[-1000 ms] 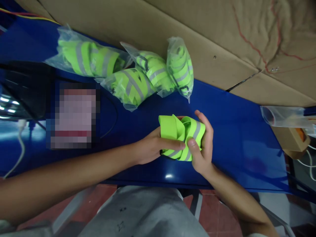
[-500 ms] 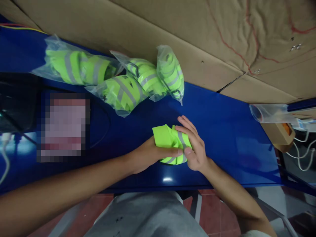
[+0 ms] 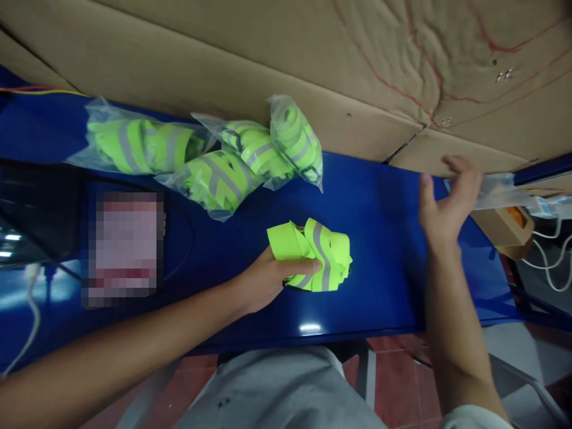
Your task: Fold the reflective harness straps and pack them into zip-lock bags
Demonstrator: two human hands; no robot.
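My left hand (image 3: 263, 280) grips a folded neon-yellow reflective vest (image 3: 337, 253) with grey stripes, its thumb pressed across the top. The vest is bundled up just above the blue table (image 3: 375, 298); the other fingers are hidden behind it. Off to the right, my right hand (image 3: 449, 208) is raised, empty, with thumb and fingers apart. It is close to a clear plastic bag (image 3: 500, 193) lying at the table's right end, and partly covers it.
Several clear bags with rolled yellow vests (image 3: 223, 179) lie along the back, against a brown cardboard panel (image 3: 268, 65). A blurred-out item (image 3: 127, 244) and a black device (image 3: 40, 214) sit at left. A cardboard box (image 3: 504, 229) and white cables (image 3: 547, 262) are at right.
My right hand has let go of the vest and moved right and up toward the plastic bag, opening. My left hand still holds the vest in nearly the same place.
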